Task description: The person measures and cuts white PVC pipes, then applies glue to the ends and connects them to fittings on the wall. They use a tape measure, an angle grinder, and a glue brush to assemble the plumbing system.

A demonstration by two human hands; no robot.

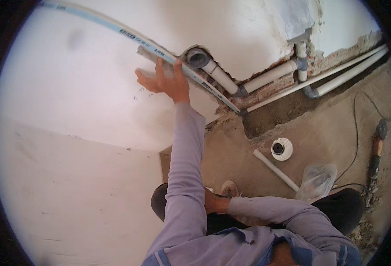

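Note:
A long white pipe with blue bands (129,36) slants down across the wall to a grey elbow (243,112) in the floor trench. My left hand (171,82) reaches up to the pipe's lower edge with its fingers apart, fingertips against or very near it; firm contact is unclear. A short grey recess or strip shows just behind these fingers. Down by my knees, my right hand (214,205) is partly covered by my left sleeve, so its fingers are hidden. Beside it lies a small white bit I cannot make out.
Thick white drain pipes (270,76) with grey fittings run through the cut wall; one ends in a grey open socket (198,58). On the floor lie a white round item (282,149), a loose pipe (276,170), a clear plastic bag (317,181) and a corded power tool (376,150).

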